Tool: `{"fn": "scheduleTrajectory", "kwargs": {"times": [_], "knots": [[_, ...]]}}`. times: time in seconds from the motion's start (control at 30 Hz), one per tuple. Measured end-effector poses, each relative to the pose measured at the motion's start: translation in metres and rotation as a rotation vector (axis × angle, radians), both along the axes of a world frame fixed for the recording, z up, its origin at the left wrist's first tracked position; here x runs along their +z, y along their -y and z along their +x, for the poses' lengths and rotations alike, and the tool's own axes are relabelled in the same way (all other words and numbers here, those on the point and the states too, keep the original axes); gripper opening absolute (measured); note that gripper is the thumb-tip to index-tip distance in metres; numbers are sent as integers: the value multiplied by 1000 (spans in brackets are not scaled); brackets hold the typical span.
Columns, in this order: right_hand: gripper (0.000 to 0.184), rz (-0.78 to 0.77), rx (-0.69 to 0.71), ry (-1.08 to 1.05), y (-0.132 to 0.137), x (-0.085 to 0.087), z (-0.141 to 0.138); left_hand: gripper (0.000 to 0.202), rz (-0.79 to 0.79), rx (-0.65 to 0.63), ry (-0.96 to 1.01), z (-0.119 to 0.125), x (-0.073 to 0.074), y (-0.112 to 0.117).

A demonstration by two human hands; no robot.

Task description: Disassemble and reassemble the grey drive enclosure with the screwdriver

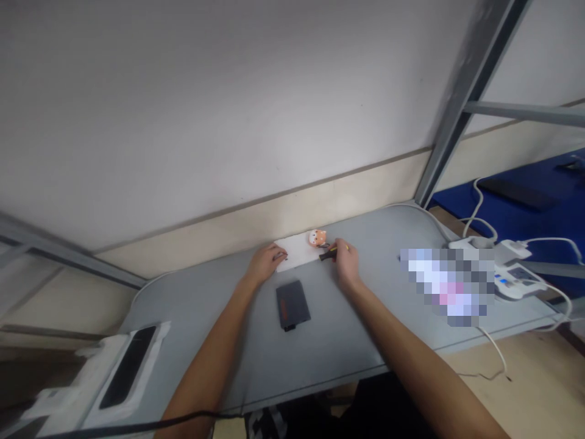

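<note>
My left hand (265,262) rests at the left end of a white strip (297,255) near the wall. Its fingers are bent together over a small dark piece (278,256), too small to name. At the strip's other end, my right hand (346,261) is closed around a black-and-yellow tool (326,254), whose dark end points left over the strip; its exact kind is unclear. Just left of that hand, an orange-and-white animal-face trinket (316,238) with a dark loop sits on the strip. Nearer to me lies a dark flat box (293,303) with orange marking.
On the right of the grey table (375,317) are a blurred-out bright screen (448,286) and a white power strip (516,281) with cables. A black phone-like slab (128,366) lies at left. Metal posts (470,91) and the wall (228,110) bound the space.
</note>
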State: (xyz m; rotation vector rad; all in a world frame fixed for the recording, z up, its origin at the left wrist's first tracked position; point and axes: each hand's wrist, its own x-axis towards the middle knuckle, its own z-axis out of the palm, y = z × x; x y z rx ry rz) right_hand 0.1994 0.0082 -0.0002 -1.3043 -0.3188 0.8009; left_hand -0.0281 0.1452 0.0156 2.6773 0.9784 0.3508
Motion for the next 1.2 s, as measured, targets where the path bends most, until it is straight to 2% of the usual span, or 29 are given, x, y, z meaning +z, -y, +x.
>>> {"fn": "scheduleTrajectory", "kwargs": {"times": [0.3, 0.47, 0.77, 1.2], "knots": [[29, -5, -4, -2, 2, 5, 1, 26, 35, 5, 6, -8, -2, -4], [30, -15, -4, -1, 2, 6, 0, 26, 32, 20, 30, -9, 0, 2], [29, -25, -2, 5, 3, 9, 0, 18, 86, -48, 22, -3, 0, 9], [29, -33, 8, 12, 2, 6, 0, 23, 88, 12, 28, -8, 3, 9]]}}
